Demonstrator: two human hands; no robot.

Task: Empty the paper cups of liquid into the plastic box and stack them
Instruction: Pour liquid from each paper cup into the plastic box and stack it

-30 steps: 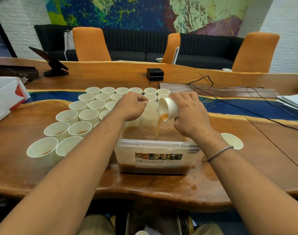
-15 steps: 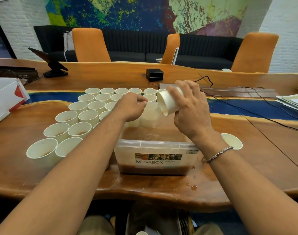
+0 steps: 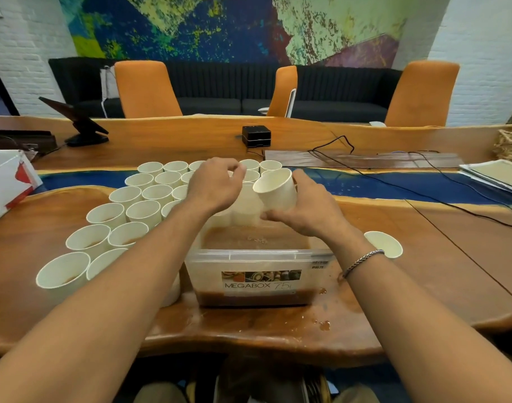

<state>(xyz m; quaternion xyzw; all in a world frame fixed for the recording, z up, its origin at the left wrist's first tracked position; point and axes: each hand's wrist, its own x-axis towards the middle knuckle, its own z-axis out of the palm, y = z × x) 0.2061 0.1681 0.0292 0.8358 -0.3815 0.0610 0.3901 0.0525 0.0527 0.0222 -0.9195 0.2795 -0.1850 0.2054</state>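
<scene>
While right hand [image 3: 310, 207] fingers [image 3: 299, 181] wrap a cup [image 3: 275, 190], left hand [image 3: 214, 184] grip unclear, cups [image 3: 138, 212] crowding beside box [image 3: 208, 274].

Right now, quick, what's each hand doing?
Left hand: fingers curled; whether it grips anything cannot be told.
Right hand: holds a tilted paper cup.

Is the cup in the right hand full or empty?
Looks empty: the cup, tilted in the right hand, shows a plain white inside and no liquid.
</scene>
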